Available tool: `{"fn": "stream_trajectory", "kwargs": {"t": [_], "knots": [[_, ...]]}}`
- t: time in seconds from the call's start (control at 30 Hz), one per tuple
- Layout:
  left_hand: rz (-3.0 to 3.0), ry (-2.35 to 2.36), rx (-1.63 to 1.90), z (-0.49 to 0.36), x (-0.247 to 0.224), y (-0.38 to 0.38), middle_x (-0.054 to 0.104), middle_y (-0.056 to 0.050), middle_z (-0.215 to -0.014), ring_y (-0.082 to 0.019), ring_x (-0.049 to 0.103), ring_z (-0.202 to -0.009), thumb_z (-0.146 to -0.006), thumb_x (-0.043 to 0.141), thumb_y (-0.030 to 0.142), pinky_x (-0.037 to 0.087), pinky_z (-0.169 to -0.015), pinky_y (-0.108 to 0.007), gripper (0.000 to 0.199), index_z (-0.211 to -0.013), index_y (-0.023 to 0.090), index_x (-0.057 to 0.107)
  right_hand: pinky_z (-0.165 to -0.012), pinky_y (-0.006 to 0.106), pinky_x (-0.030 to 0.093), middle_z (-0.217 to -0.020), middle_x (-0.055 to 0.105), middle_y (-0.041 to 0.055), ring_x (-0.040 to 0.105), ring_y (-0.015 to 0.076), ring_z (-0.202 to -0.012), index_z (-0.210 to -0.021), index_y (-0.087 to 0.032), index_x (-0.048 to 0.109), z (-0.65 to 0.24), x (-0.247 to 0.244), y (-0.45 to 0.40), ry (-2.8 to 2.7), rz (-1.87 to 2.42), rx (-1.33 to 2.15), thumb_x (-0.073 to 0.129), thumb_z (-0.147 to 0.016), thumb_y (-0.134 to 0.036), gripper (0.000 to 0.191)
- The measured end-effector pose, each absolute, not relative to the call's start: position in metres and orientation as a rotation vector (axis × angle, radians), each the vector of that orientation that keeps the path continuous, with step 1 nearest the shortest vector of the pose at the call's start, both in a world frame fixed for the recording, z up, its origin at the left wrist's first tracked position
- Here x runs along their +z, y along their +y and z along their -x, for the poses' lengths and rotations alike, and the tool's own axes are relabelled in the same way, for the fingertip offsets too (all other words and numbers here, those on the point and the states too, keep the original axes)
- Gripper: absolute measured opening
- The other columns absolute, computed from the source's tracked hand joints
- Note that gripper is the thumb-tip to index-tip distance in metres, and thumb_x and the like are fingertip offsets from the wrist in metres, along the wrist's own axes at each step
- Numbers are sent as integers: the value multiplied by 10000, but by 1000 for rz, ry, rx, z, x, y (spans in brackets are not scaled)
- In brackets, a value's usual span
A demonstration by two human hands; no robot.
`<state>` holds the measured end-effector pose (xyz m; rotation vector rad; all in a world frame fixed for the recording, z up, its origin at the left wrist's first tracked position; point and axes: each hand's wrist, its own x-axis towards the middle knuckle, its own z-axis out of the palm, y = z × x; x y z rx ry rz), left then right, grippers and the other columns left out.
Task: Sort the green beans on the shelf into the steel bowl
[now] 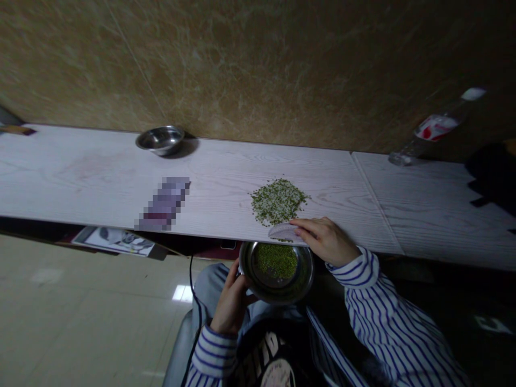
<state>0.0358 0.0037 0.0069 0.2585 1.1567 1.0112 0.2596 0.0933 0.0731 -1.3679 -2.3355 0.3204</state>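
Note:
My left hand (pixel 233 298) grips the left rim of a steel bowl (pixel 305 277), just under the table's front edge. Small green grains that look like mung beans (pixel 278 262) cover the bowl's bottom. In my right hand (pixel 325 239) is a pale, flat half-moon piece (pixel 282 231), pinched between fingers and thumb. It rests on the tabletop by the front edge, above the bowl. Just behind it spreads a pile of mixed green and white grains (pixel 278 201). A few green grains lie along the table edge in front of the piece.
A second steel bowl (pixel 161 141) stands near the wall on the left of the white tabletop (pixel 217 177). A pixelated flat item (pixel 165 204) lies before it. At the right stands a clear bottle (pixel 435 127); a dark object (pixel 494 177) is beyond. Below hangs an open drawer (pixel 121 242).

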Motion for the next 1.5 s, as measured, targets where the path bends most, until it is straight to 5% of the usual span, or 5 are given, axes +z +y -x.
{"fn": "stream_trajectory", "kwargs": {"t": [1.5], "knots": [[-260,1180,1022,-31,3,3,571,-28,-925,-140,495,-748,-680,564,206,462,-610,-275,674,-1328,293,402,-755,286,511,-975,721,45,672,169,-794,-1103,-191,644,-259,72,94,-2174,1567,228,479,-877,-242,285]]}}
